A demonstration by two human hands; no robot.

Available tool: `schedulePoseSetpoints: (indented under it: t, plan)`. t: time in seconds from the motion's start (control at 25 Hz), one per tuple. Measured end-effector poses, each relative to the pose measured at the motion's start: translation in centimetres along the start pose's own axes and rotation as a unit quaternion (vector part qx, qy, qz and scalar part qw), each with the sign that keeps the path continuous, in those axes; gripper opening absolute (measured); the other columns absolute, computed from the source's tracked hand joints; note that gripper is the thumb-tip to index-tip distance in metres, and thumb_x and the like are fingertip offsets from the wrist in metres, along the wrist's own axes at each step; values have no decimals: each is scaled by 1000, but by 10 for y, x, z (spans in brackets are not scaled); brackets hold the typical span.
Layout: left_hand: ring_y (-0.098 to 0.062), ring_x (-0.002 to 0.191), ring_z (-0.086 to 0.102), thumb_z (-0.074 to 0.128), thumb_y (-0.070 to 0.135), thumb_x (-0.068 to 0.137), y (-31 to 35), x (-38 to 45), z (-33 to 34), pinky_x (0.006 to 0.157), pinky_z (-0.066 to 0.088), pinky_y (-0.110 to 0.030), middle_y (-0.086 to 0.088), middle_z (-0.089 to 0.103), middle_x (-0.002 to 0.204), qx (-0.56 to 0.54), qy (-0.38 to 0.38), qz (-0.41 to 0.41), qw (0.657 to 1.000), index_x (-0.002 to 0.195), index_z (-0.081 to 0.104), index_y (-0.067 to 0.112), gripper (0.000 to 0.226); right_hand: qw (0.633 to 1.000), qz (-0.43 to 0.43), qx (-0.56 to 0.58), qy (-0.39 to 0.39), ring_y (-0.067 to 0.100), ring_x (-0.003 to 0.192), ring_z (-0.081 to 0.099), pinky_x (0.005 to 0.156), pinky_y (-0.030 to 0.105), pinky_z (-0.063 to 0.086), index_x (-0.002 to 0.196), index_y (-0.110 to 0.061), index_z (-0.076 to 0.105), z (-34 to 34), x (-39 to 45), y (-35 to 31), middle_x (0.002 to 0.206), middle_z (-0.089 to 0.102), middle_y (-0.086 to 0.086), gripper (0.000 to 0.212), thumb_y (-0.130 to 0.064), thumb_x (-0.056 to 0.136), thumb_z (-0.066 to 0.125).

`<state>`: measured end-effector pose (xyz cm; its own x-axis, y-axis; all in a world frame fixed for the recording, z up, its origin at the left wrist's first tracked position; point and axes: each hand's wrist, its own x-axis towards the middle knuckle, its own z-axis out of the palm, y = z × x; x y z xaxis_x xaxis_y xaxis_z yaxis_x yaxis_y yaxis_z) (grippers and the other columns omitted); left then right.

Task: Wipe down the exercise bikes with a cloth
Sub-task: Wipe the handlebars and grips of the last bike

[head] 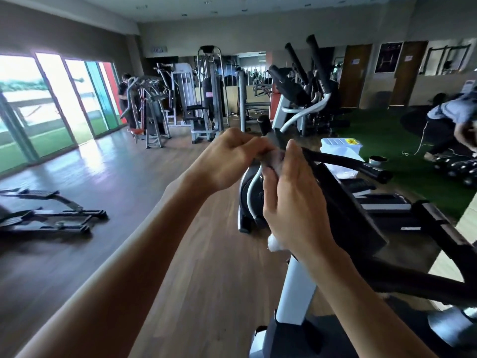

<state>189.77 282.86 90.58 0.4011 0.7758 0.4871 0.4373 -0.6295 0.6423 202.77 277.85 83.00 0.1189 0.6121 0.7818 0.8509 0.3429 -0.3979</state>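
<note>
White cloth [273, 158] is pinched between both hands above the black handlebar [343, 161] of the exercise bike [296, 293]. Left hand [232, 157] is curled, gripping the cloth's upper end. Right hand [291, 202] is wrapped round the cloth's lower part; a tuft shows under the palm. Whether the cloth touches the bar cannot be told. A lidded translucent plastic bin [340, 148] is seen on the floor [154, 228] beyond the bar; contents not discernible. A small round tin [378, 160] sits just beside it.
</note>
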Motion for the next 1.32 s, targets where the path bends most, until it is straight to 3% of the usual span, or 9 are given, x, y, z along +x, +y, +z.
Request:
schedulePoseSetpoints:
  t: [0.08,0.16,0.28,0.48,0.64,0.8,1.04,1.16,1.32]
  plan:
    - [-28,91,70,47,55,87,2,-3,1,87,55,-46,-11,77,92,13,-2,-2,1000,98,81,17,52,994,-1,83,-67,34,152,24,119,35,30,157,1,23,-13,-6,11,161,31,22,69,-37,103,44]
    - [-12,97,72,48,45,92,5,-7,2,83,53,-26,5,79,96,-6,-5,-12,1000,99,81,26,38,978,-19,165,-127,24,155,19,119,29,26,160,-12,24,-28,-17,25,164,27,6,72,-38,100,53]
    - [-2,97,72,50,32,101,11,-10,3,73,44,-6,6,79,100,-29,-4,-26,999,109,80,14,35,980,-44,156,-119,19,155,20,122,34,26,160,-11,22,-25,-23,30,166,24,6,73,-38,99,50]
    - [-7,83,69,46,39,93,16,-11,6,82,49,-24,5,77,84,1,30,-48,998,90,80,14,42,987,-17,148,-54,38,151,27,120,44,31,155,8,22,-1,11,8,161,28,26,72,-27,98,50]
    - [9,80,67,46,14,106,22,-16,11,72,43,-5,3,75,98,-31,50,-57,997,108,75,9,29,975,-28,201,-92,31,140,44,117,24,31,156,3,19,-6,-13,27,152,41,23,74,-33,98,46]
    - [12,85,67,44,7,106,25,-18,14,72,43,-3,0,72,109,-21,58,-52,997,120,70,7,30,976,-23,189,-105,30,137,47,111,9,22,153,6,27,-16,-38,37,149,45,23,73,-36,96,43]
    - [13,70,61,45,13,107,29,-20,18,69,40,-3,21,70,69,-3,82,-66,994,82,73,17,38,970,-20,215,-115,32,130,51,104,33,40,154,2,25,-11,18,22,145,47,19,68,-21,98,57]
    - [12,83,66,46,12,107,31,-23,21,72,42,-3,8,75,97,-11,87,-77,993,109,76,8,31,963,-37,238,-125,28,126,54,104,31,43,151,1,29,-17,-9,32,137,52,16,64,-23,98,53]
    - [-3,109,68,52,36,97,25,-27,27,97,48,-18,10,75,112,-24,90,-75,993,114,75,25,31,969,-22,209,-132,28,134,50,112,33,38,152,2,30,-19,-40,41,145,49,18,69,-36,96,45]
